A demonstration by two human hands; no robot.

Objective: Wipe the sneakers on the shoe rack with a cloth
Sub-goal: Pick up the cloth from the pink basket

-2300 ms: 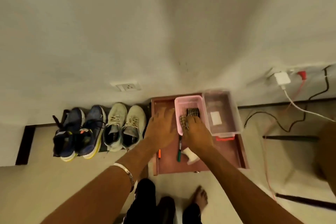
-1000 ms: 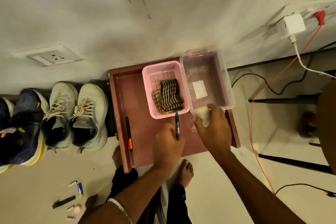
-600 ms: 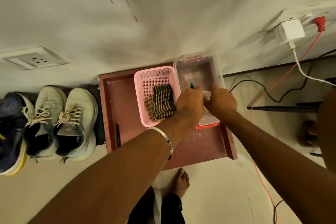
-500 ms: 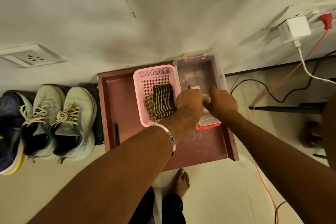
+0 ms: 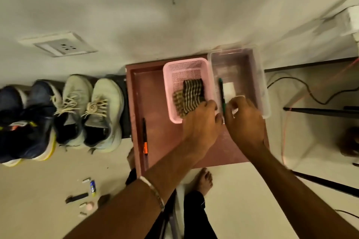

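Observation:
A white pair of sneakers (image 5: 91,110) and a dark blue pair (image 5: 27,122) stand side by side on a low black rack (image 5: 124,106) at the wall. A folded checked cloth (image 5: 189,95) lies in a pink basket (image 5: 186,68) on a maroon tray (image 5: 153,106). My left hand (image 5: 202,124) hangs over the basket's near right corner, fingers bent down at the cloth's edge, fingertips hidden. A green pen (image 5: 221,95) lies in the clear box (image 5: 260,83), its near end between my hands. My right hand (image 5: 245,122) pinches a small white object (image 5: 234,107) at the box's near rim.
An orange-and-black pen (image 5: 144,137) lies along the tray's left side. Small items (image 5: 87,196) are scattered on the floor at lower left. Cables (image 5: 303,91) and black metal legs (image 5: 318,110) cross the floor on the right. My bare feet (image 5: 204,180) are below the tray.
My hands carried the green pen and the white object from the tray to the clear box. The pen now lies in the box, and both hands have drawn back toward its near rim.

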